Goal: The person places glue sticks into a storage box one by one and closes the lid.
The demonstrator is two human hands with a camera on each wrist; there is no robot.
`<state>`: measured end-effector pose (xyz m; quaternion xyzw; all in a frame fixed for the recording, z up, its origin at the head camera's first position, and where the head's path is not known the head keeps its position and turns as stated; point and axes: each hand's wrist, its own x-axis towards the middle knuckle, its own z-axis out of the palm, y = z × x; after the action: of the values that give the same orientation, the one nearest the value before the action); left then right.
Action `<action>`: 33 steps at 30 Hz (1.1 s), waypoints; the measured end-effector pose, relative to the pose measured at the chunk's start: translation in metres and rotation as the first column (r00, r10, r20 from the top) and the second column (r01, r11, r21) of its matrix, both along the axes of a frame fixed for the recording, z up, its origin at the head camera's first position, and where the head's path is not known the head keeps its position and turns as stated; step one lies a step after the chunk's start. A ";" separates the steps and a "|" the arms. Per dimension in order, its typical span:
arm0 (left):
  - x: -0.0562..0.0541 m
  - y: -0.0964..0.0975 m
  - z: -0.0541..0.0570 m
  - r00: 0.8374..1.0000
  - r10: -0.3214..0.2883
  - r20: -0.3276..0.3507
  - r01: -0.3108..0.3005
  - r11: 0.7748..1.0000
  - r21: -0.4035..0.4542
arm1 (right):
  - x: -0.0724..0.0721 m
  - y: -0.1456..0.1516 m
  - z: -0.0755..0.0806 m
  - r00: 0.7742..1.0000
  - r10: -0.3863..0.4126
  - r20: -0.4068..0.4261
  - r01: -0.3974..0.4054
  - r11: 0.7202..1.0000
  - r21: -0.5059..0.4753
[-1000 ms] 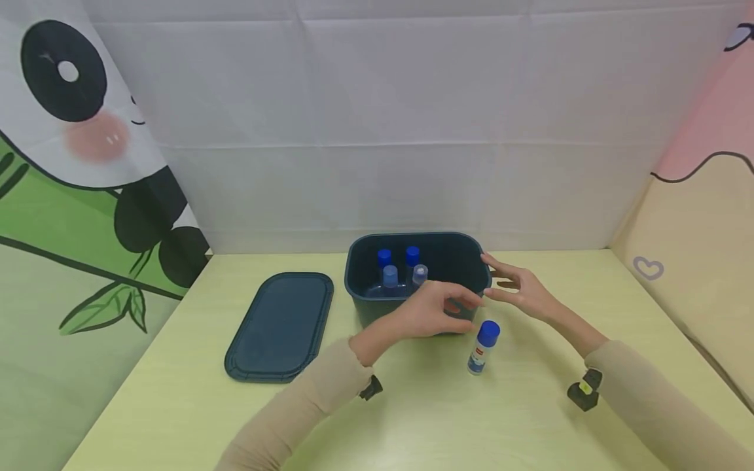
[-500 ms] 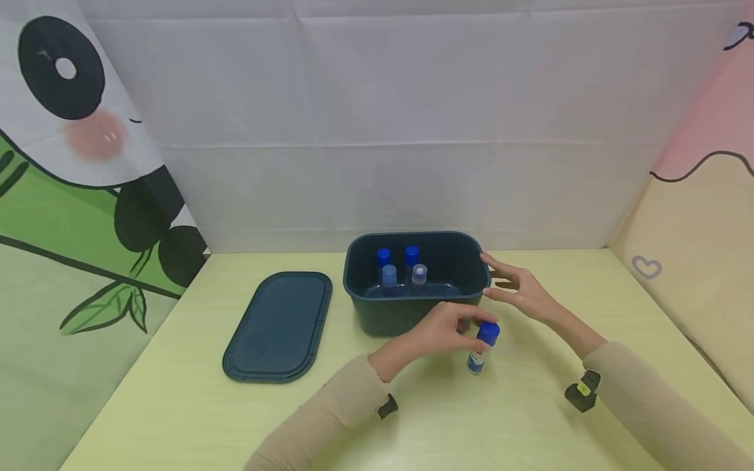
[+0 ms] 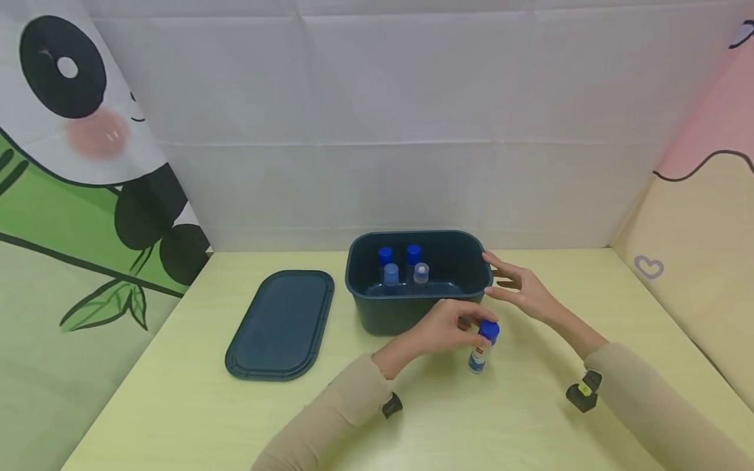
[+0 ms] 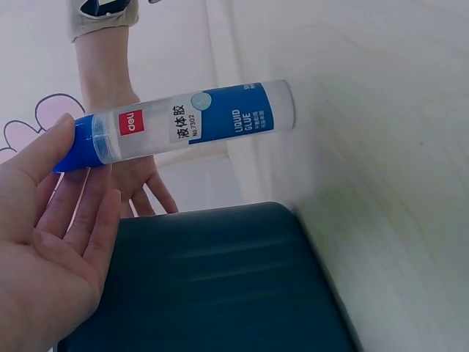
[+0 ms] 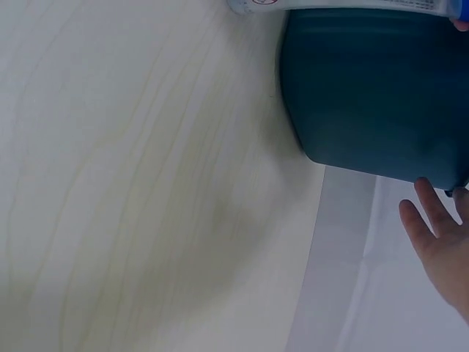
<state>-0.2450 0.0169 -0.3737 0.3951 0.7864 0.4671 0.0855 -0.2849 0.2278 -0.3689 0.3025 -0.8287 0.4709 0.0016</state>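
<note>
In the head view my left hand (image 3: pixel 442 328) pinches the blue cap of a liquid glue bottle (image 3: pixel 478 358), which stands nearly upright in front of the bin. The left wrist view shows the clear bottle (image 4: pixel 220 116) with its blue and white label, thumb and fingertips at its cap. A dark teal bin (image 3: pixel 389 318) stands behind it; inside, two bottles with deep blue caps (image 3: pixel 413 252) stand behind two with paler caps (image 3: pixel 391 275). My right hand (image 3: pixel 523 293) rests its spread fingertips on the bin's right rim; fairly straight fingers (image 5: pixel 437 209) show in the right wrist view.
A flat dark teal lid (image 3: pixel 281 327) lies on the pale wood-patterned table (image 3: pixel 194 392), left of the bin. A white cloth wall (image 3: pixel 400 131) rises right behind the bin, with printed cartoon panels at both sides.
My left hand has moved down and right from the bin's front rim to the glue bottle and taken its cap between thumb and fingers. The right hand stays at the bin's rim.
</note>
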 end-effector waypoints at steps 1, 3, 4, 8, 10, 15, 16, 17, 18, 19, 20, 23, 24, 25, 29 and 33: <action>0.000 -0.001 0.001 1.000 -0.002 -0.002 0.002 1.000 -0.001 | -0.001 0.000 -0.001 1.000 0.000 -0.003 0.000 1.000 0.003; 0.001 -0.003 0.007 1.000 -0.003 0.008 0.003 1.000 0.005 | -0.002 0.000 -0.001 1.000 0.001 -0.005 -0.001 1.000 0.008; 0.001 -0.004 0.011 1.000 -0.005 0.016 0.005 1.000 0.012 | -0.002 0.000 -0.002 1.000 -0.003 -0.004 0.003 1.000 0.012; 0.001 -0.012 0.032 0.999 -0.015 0.049 0.011 0.997 0.073 | -0.002 0.001 -0.001 1.000 -0.014 -0.009 0.014 1.000 0.021; 0.000 -0.015 0.045 0.999 -0.020 0.047 0.015 0.995 0.098 | -0.003 0.002 -0.001 1.000 -0.016 -0.013 0.017 1.000 0.018; -0.009 -0.023 0.079 1.000 -0.017 0.005 0.016 0.988 0.151 | -0.003 0.004 -0.001 1.000 -0.021 0.000 0.021 1.000 0.018; -0.011 -0.024 0.086 1.000 -0.011 -0.004 0.012 0.986 0.165 | -0.003 0.005 -0.001 1.000 -0.027 0.004 0.027 0.999 0.019; -0.014 -0.025 0.092 1.000 -0.005 -0.015 0.008 0.985 0.174 | -0.003 0.006 0.000 1.000 -0.030 0.008 0.030 0.999 0.018; -0.017 -0.026 0.098 1.000 0.003 -0.021 0.001 0.984 0.177 | -0.004 0.006 0.000 1.000 -0.030 0.007 0.030 0.999 0.014; -0.020 -0.027 0.104 1.000 0.015 -0.027 -0.010 0.985 0.174 | -0.003 0.007 0.001 1.000 -0.029 0.006 0.029 1.000 0.012; -0.023 -0.027 0.110 0.999 0.028 -0.028 -0.023 0.985 0.169 | -0.003 0.007 0.001 1.000 -0.029 0.003 0.029 1.000 0.011; -0.033 -0.029 0.121 0.996 0.078 -0.031 -0.072 0.986 0.153 | -0.002 0.007 0.004 1.000 -0.026 0.004 0.026 1.000 0.008; -0.037 -0.029 0.123 0.995 0.097 -0.032 -0.091 0.984 0.155 | -0.001 0.007 0.004 1.000 -0.025 0.003 0.025 1.000 0.011; -0.041 -0.029 0.125 0.992 0.118 -0.041 -0.110 0.981 0.159 | -0.001 0.006 0.005 1.000 -0.027 0.006 0.027 1.000 0.014; -0.057 -0.029 0.123 0.979 0.194 -0.060 -0.181 0.968 0.171 | 0.000 0.006 0.006 0.999 -0.034 0.015 0.033 0.999 0.023; -0.070 -0.030 0.114 0.966 0.250 -0.061 -0.238 0.958 0.158 | 0.000 0.006 0.007 0.999 -0.035 0.012 0.035 0.999 0.026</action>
<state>-0.3155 -0.0128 -0.2597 0.3188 0.7947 0.5155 -0.0342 -0.2845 0.2333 -0.3619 0.2851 -0.8398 0.4619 0.0009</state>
